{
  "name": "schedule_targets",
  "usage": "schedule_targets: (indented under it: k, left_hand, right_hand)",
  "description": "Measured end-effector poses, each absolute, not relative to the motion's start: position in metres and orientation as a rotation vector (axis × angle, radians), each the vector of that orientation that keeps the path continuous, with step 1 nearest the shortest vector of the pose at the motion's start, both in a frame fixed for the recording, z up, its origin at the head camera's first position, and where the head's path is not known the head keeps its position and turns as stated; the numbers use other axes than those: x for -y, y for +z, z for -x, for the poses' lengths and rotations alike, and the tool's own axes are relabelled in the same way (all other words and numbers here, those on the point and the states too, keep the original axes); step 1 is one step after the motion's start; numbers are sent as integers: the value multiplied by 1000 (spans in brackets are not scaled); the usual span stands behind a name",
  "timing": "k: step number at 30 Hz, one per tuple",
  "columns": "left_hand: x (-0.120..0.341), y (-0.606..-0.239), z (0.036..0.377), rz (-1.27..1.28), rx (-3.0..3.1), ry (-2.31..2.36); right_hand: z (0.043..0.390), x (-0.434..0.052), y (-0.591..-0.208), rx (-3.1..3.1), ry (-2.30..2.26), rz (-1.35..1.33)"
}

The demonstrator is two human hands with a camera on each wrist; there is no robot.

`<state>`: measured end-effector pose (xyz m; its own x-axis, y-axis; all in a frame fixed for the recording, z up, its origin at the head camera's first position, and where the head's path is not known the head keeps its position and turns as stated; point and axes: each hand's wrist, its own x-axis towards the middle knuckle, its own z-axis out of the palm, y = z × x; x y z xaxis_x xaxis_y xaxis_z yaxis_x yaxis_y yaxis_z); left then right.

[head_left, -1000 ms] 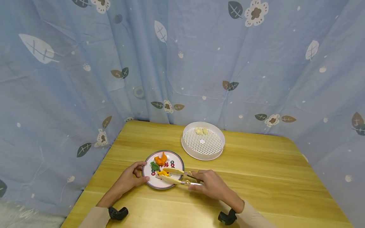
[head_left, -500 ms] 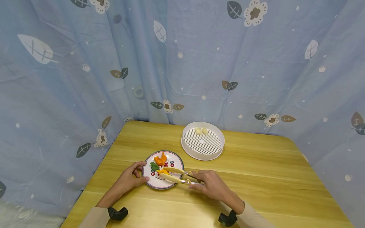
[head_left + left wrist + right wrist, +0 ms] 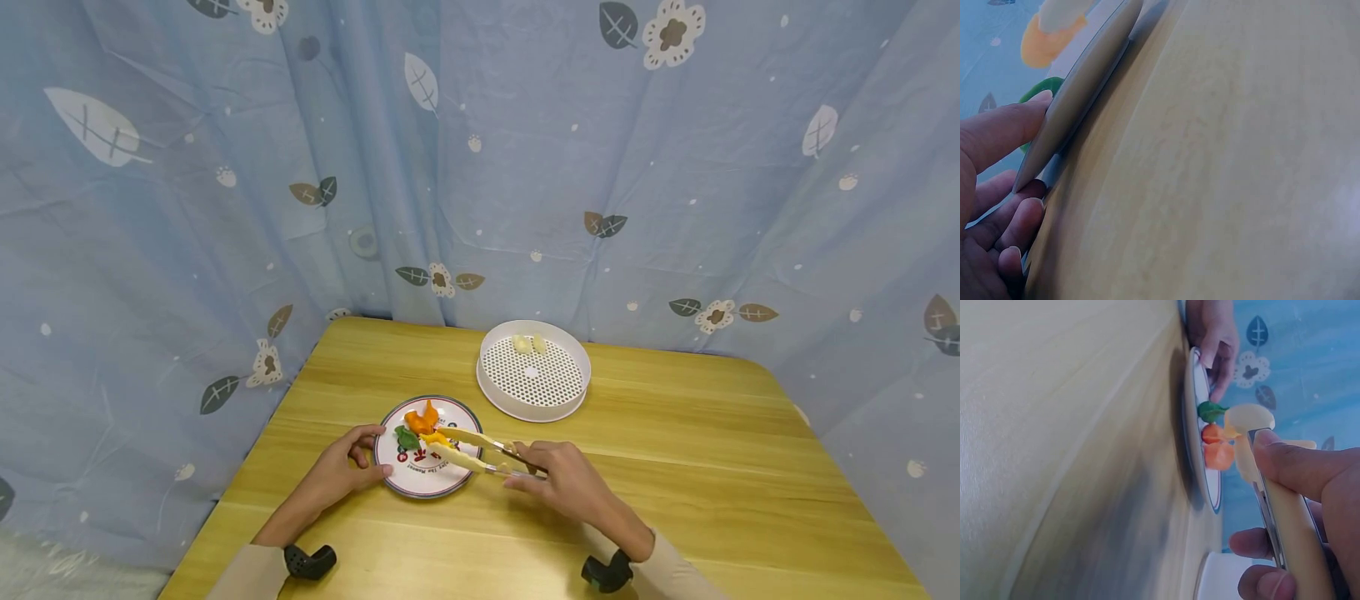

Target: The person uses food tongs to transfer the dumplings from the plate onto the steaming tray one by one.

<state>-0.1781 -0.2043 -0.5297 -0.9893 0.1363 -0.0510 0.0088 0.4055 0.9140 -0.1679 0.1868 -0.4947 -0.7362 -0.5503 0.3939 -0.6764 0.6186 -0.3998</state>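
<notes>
At the left rim of the plate [image 3: 420,483], the left hand [image 3: 339,463] has its grip clamped on that rim, thumb over the edge; to the plate's right, the right hand [image 3: 572,482] has its grip closed round the handles of the tongs [image 3: 459,457]; their tips, over the plate's middle, pinch the yellow piece [image 3: 437,438], though whether it is clear of the plate I cannot tell. The orange piece [image 3: 422,419] lies towards the plate's far side, the green piece [image 3: 407,438] left of its middle; the white tray [image 3: 534,410] with two pale pieces [image 3: 528,343] stands beyond the plate and to its right, on the same tabletop [image 3: 675,467].

The yellow piece could slip back onto the plate if the pinch slackens, since it looks smooth and is caught near the tips; the tongs could drag the orange piece, just beside it, if they swing wide; the plate might skid if the left hand eases.

On the plate, a line seems to end "The Moment!"; the red characters are partly covered and too small to read; no brand is legible.
</notes>
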Motion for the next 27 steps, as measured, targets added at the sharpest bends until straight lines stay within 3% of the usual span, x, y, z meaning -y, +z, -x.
schedule_targets:
  k: [27]
  left_hand:
    - [205, -535, 181, -114, -2549, 1625]
  right_hand:
    - [189, -212, -473, 2565, 723, -833]
